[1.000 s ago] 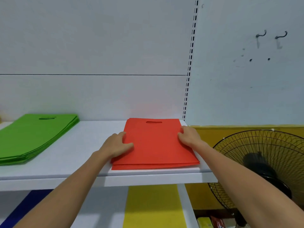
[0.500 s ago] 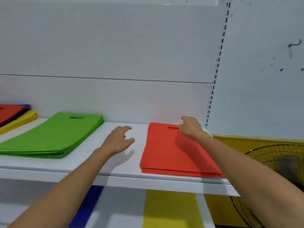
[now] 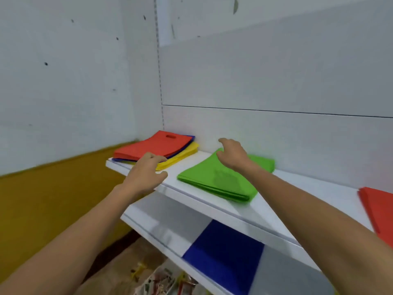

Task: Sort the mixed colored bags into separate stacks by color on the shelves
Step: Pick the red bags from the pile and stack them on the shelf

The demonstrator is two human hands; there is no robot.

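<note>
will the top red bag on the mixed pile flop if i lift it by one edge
Probably floppy: the red bag looks like a thin flat sheet, so it likely droops. Likely light, being so thin. It may slide readily off the fanned pile.

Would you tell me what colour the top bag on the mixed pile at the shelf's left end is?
The top bag is red, clearest in the head view.
</note>
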